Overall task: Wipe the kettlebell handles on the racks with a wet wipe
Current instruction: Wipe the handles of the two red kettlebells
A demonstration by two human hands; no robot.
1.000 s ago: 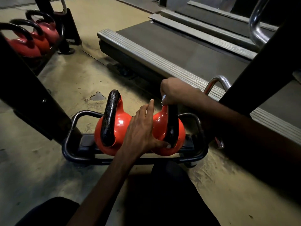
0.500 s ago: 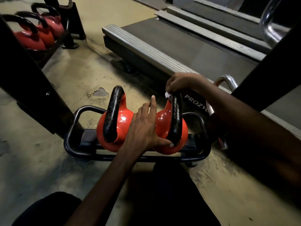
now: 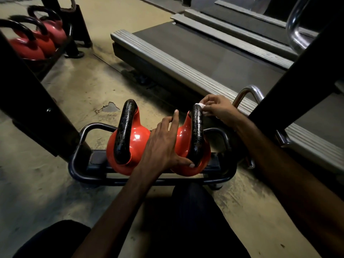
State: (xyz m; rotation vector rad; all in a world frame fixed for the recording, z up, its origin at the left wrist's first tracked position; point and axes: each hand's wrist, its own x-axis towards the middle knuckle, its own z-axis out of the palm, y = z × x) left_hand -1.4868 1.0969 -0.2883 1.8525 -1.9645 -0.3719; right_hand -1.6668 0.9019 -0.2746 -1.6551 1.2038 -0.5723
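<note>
1. Head view: stained tan floor (image 3: pixel 46 183) under low black rack (image 3: pixel 95 125); treadmill deck (image 3: pixel 195 53) beyond rack.
2. On rack: left kettlebell (image 3: pixel 137 140) and right kettlebell (image 3: pixel 183 138), both red.
3. Right hand (image 3: pixel 217 107) pinching wet wipe (image 3: pixel 200 105) atop right kettlebell's handle (image 3: pixel 197 131); left hand (image 3: pixel 162 146), fingers straight, pressing its body.

Your view is dim, with a warm yellowish cast over the floor (image 3: pixel 46 164). Light comes from above. It leaves a small white glint on the left kettlebell (image 3: pixel 137 138), another on the right kettlebell (image 3: pixel 183 135), and glare on the chrome rail (image 3: pixel 293 25) at upper right. The wet wipe (image 3: pixel 200 105) pinched in your right hand (image 3: pixel 218 108) is the brightest spot. Your legs sink into near black. The 3 far kettlebells (image 3: pixel 44 43) at left are smeared by blur, and lines splay toward the corners.
</note>
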